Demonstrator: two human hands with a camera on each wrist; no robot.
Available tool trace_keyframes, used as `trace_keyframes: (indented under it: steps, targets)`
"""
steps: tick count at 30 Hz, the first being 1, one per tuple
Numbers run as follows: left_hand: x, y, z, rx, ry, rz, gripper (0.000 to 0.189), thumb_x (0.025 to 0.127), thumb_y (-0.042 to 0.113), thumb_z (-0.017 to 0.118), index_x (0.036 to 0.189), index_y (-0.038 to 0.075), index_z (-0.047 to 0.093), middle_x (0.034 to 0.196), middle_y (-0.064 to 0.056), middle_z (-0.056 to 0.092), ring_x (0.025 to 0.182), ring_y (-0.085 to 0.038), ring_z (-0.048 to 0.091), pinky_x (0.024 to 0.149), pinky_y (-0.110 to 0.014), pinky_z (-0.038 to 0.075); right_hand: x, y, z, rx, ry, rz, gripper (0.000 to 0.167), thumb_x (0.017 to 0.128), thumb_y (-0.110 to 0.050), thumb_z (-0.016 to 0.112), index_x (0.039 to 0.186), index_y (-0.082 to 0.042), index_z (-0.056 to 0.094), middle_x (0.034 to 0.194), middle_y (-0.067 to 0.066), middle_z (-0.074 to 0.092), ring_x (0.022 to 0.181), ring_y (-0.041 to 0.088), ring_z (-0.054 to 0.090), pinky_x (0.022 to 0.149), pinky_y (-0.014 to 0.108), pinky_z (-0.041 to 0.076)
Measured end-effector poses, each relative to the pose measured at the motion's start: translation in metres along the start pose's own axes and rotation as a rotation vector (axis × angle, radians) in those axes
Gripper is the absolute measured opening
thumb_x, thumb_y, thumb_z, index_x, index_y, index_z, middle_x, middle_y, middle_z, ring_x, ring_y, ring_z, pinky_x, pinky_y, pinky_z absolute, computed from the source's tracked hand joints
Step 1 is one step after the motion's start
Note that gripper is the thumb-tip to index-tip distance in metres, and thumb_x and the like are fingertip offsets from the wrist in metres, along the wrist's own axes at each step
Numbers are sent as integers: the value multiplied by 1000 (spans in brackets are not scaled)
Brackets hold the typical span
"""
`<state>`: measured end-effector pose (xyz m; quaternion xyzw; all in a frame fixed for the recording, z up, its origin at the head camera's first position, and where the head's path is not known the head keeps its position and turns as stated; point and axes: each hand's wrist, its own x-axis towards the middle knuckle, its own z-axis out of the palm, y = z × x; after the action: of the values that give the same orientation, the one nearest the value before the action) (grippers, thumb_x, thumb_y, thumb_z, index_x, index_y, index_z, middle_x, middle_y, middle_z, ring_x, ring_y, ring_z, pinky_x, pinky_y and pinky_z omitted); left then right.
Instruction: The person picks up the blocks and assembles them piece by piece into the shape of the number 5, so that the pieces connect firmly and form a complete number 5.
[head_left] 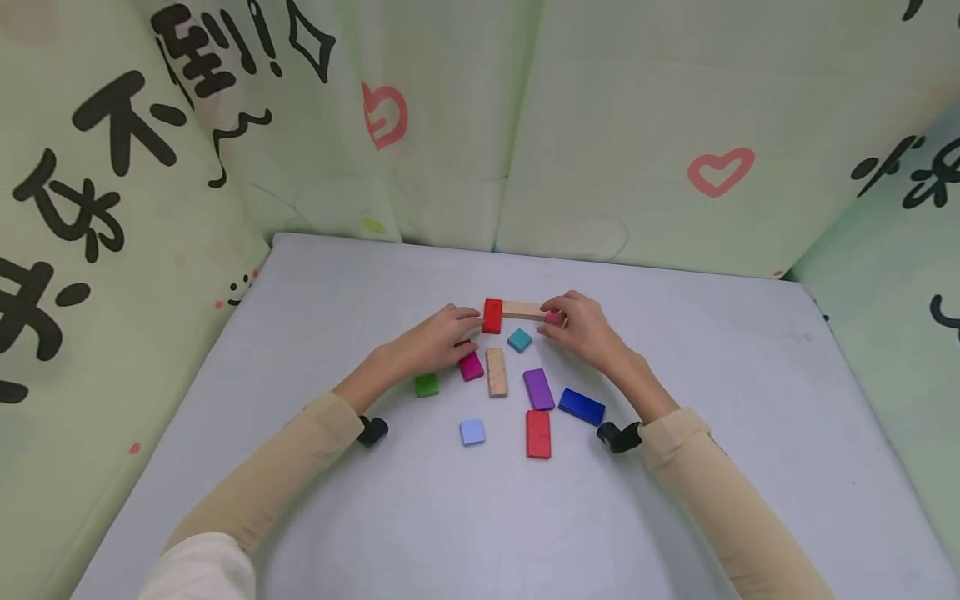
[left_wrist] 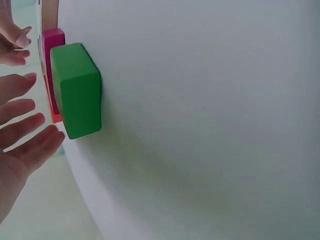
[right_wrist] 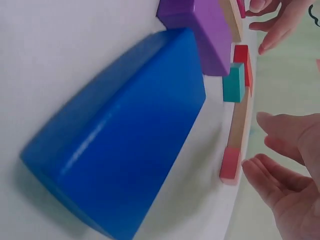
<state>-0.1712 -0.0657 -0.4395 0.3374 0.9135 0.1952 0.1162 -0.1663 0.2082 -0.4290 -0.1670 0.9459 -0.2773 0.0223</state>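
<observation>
Beige left sleeve (head_left: 262,479) and right sleeve (head_left: 723,500) come in from the near side of the white surface (head_left: 750,358), framing a loose scatter of blocks. Toward the far edge, roughly midway between the far corners, a far red block (head_left: 492,317), a long wooden bar (head_left: 523,310) and a small pink block (right_wrist: 230,164) make a line end to end, and the step in hand looks like squaring up that line. The right hand (head_left: 585,332) is at the pink block, fingers gently bent, thumb and fingertips apart rather than pinching; whether a fingertip touches it cannot be told. The left hand (head_left: 438,337) has loose, spread fingers that grip nothing, their tips just beside the far red block and partly over the magenta block (head_left: 472,367). Adding to the line would seem to call for a light pinch on another piece, the teal cube (head_left: 520,340) being handiest, just on the near side of the bar. Farther from the far edge lie the wooden block (head_left: 497,372), purple block (head_left: 538,389), dark blue block (head_left: 582,406), green block (head_left: 427,385), pale blue block (head_left: 472,432) and near red block (head_left: 538,434). Bare surface runs broadly to the right edge and toward the near side; beyond the far edge rises the printed cloth (head_left: 585,117), so that way looks tighter.
</observation>
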Motion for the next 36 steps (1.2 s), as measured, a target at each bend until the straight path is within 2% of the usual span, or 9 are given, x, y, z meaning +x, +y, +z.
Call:
trace_keyframes:
  steps: [5, 18, 24, 30, 36]
  targets:
    - [-8, 2, 1, -12, 11, -4, 49, 100, 25, 69, 143, 3, 60, 145, -15, 60, 131, -29, 55, 105, -36, 53, 2, -8, 3, 19, -22, -59, 29, 94, -10, 74, 120, 2, 72, 108, 19, 68, 95, 30, 62, 86, 43, 58]
    - [-21, 12, 8, -31, -15, -11, 51, 97, 33, 72, 138, 3, 64, 140, -15, 61, 127, -28, 56, 103, -37, 54, 11, -21, 15, 42, -133, -61, 27, 95, -12, 72, 121, -1, 73, 115, 16, 70, 104, 30, 65, 91, 42, 59]
    - [-24, 15, 8, -11, -32, -12, 54, 95, 33, 75, 138, 2, 63, 140, -15, 59, 125, -27, 55, 101, -34, 55, 11, -23, 19, 38, -151, -82, 26, 94, -11, 74, 118, -1, 74, 117, 15, 72, 105, 31, 66, 90, 43, 59]
    - [-26, 15, 11, 9, -42, -2, 56, 93, 31, 78, 138, 1, 62, 142, -16, 56, 128, -28, 52, 99, -33, 56, 12, -22, 23, 20, -175, -114, 23, 93, -9, 74, 115, -1, 75, 115, 15, 72, 100, 29, 66, 88, 42, 59]
    - [-27, 12, 12, 18, -21, 26, 54, 93, 28, 78, 136, -1, 63, 140, -17, 57, 128, -30, 52, 100, -33, 56, 11, -24, 24, 13, -211, -100, 23, 93, -9, 75, 114, 0, 76, 109, 14, 71, 94, 26, 62, 85, 39, 58]
